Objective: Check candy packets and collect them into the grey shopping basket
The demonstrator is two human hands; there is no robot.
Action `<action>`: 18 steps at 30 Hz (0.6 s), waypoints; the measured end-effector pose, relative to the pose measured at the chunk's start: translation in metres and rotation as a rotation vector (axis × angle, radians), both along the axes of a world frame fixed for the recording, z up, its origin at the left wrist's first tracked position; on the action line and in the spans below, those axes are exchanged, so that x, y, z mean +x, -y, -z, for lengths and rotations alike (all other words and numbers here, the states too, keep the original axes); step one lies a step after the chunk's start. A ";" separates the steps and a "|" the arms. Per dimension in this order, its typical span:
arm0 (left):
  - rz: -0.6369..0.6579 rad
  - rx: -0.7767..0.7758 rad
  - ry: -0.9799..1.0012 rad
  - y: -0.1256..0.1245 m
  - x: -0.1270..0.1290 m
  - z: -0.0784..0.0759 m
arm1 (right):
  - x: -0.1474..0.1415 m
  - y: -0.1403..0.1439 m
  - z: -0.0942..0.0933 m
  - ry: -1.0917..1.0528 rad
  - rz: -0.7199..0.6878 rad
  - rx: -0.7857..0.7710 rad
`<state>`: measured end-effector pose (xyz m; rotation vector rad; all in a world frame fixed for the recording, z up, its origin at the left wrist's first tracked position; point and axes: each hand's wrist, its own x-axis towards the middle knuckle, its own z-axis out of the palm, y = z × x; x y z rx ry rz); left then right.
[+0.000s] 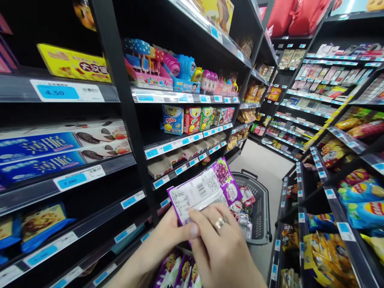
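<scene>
- Running away from the viewer, a narrow shop aisle with a pale floor (264, 168) lies between two banks of tall black shelving.
- On the left, the black shelf unit (120, 100) carries blue-and-white price tags (57, 92) along every shelf edge; one tag reads 4.50, another 7.00.
- On the right, the opposite shelves (330, 132) slope toward the aisle and hold bright snack bags (363, 208) in blue, yellow and red.
- Long blue cookie boxes (45, 154) lie stacked on a left shelf, with a yellow box (75, 64) on the shelf above.
- Farther along the left bank, pink and blue toy-candy packs (162, 68) stand in a row, with small cartoon boxes (192, 119) one shelf lower.
- A dark grey shopping basket (258, 208) sits low in the aisle, its handle up, with small wrapped items inside.
- Low in the middle of the view, just in front of the basket, a purple and white snack packet (207, 188) is held tilted, its printed back with a barcode facing the viewer.
- The left hand (168, 236) grips the packet's lower edge, thumb on top.
- The right hand (222, 248), wearing a ring, is close against the left, fingers resting on the same lower edge.
- More purple packets (177, 272) show beneath the hands.
</scene>
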<state>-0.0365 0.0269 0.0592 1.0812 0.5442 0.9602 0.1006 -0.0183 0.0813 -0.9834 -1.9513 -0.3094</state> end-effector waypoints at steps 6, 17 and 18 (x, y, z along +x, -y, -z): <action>0.086 -0.169 0.079 0.004 -0.006 -0.012 | 0.059 0.005 0.005 -0.648 0.019 -0.335; -0.515 0.253 -0.062 -0.004 0.004 0.001 | 0.062 0.013 0.017 -0.693 0.054 -0.244; -0.552 0.308 -0.085 -0.004 0.003 0.000 | 0.060 0.012 0.018 -0.652 0.047 -0.181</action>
